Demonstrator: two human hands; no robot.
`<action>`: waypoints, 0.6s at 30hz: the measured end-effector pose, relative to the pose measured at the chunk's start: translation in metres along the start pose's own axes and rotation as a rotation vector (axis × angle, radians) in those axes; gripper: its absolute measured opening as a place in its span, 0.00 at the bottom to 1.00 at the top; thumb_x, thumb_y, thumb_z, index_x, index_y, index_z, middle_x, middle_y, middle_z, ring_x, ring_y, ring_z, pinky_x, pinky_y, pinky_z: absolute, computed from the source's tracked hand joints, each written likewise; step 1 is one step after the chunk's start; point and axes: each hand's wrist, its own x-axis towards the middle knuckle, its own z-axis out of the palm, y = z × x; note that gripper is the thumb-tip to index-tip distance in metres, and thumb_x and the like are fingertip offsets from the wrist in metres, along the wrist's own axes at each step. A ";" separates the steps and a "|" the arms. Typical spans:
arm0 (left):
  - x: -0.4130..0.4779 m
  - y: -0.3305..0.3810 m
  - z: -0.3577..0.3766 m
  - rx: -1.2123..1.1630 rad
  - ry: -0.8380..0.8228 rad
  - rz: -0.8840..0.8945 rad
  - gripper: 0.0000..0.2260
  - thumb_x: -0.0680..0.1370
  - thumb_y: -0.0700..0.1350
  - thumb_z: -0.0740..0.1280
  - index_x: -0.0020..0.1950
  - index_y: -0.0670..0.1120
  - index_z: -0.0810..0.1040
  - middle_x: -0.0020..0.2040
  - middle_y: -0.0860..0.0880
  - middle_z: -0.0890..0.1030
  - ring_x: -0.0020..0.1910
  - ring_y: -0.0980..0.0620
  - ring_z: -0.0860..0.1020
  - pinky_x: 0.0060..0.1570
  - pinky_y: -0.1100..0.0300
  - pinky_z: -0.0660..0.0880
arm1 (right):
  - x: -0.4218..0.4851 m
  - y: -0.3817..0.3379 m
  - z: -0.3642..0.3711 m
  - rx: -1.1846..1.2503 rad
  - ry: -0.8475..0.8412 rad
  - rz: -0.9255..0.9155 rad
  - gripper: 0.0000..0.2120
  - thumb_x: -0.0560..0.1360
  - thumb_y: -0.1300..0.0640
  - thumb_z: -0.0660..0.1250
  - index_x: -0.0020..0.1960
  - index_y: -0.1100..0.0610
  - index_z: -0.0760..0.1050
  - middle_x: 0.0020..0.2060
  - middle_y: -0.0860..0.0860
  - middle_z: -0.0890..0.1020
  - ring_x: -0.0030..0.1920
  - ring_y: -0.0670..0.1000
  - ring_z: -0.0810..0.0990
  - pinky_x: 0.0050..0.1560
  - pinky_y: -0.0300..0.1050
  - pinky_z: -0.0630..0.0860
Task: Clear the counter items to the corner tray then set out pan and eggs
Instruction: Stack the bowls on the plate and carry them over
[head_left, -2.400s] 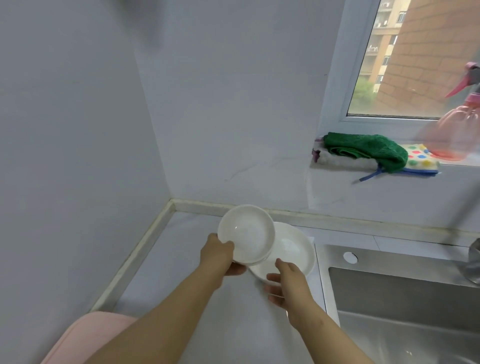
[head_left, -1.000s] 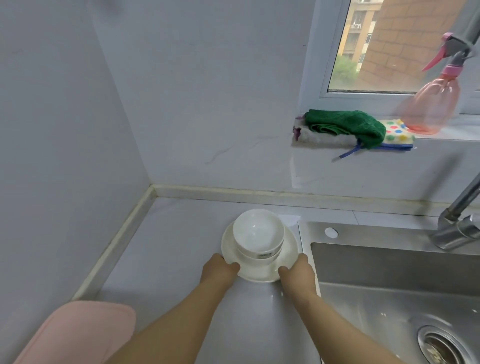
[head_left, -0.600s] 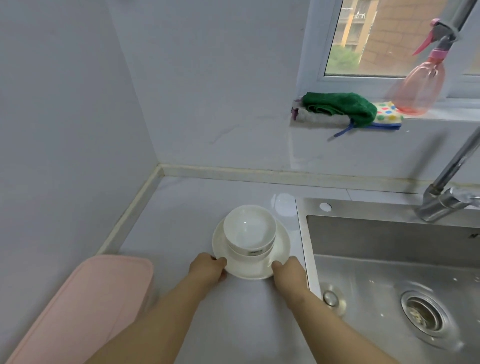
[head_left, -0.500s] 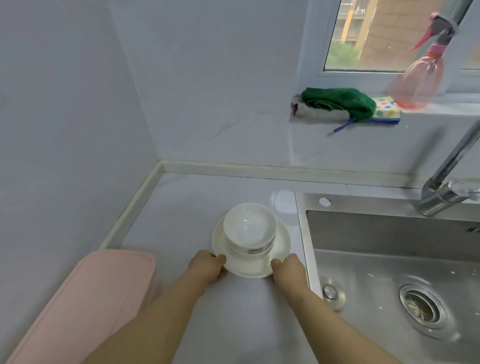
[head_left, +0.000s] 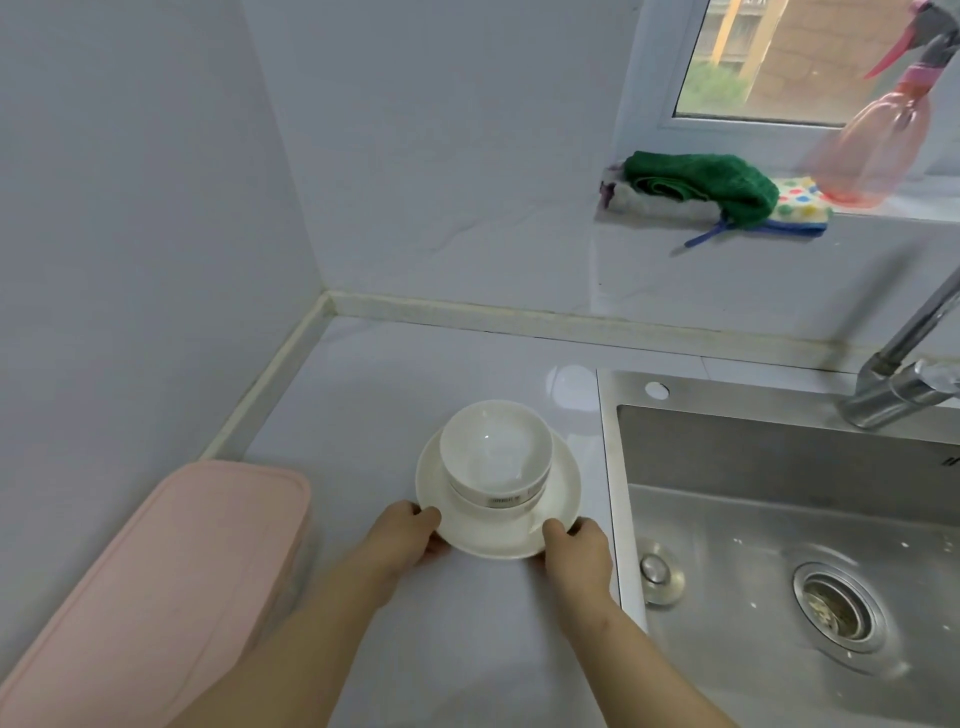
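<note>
Both hands, left hand (head_left: 402, 538); right hand (head_left: 576, 556), grip the plate (head_left: 498, 535) bearing bowls (head_left: 493, 457).

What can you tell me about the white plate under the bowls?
The plate is round, white and glossy, like glazed ceramic, shallow with a raised rim. It carries nested white bowls set toward its far side. The left hand grips its near-left rim and the right hand its near-right rim. It sits over the pale counter, just left of the steel sink; whether it rests or is lifted is unclear.
</note>
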 end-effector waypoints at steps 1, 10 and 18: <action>0.000 0.000 -0.001 -0.011 -0.015 -0.005 0.09 0.79 0.39 0.56 0.51 0.38 0.75 0.43 0.42 0.79 0.38 0.50 0.76 0.43 0.60 0.73 | 0.001 0.000 -0.001 -0.009 -0.006 0.008 0.05 0.74 0.63 0.59 0.39 0.60 0.67 0.32 0.51 0.72 0.32 0.48 0.68 0.31 0.40 0.62; -0.009 -0.008 0.006 -0.148 0.091 0.035 0.10 0.80 0.39 0.57 0.41 0.41 0.75 0.40 0.43 0.78 0.40 0.48 0.75 0.49 0.54 0.75 | -0.015 0.007 -0.005 0.218 -0.086 0.072 0.11 0.73 0.67 0.52 0.51 0.70 0.70 0.33 0.65 0.79 0.27 0.59 0.79 0.26 0.42 0.74; -0.035 0.007 0.011 -0.472 -0.199 0.077 0.06 0.80 0.37 0.58 0.49 0.38 0.74 0.44 0.41 0.80 0.42 0.48 0.79 0.39 0.57 0.77 | -0.055 0.008 -0.014 0.373 0.065 0.031 0.08 0.75 0.67 0.53 0.44 0.64 0.70 0.25 0.58 0.78 0.23 0.54 0.79 0.27 0.44 0.75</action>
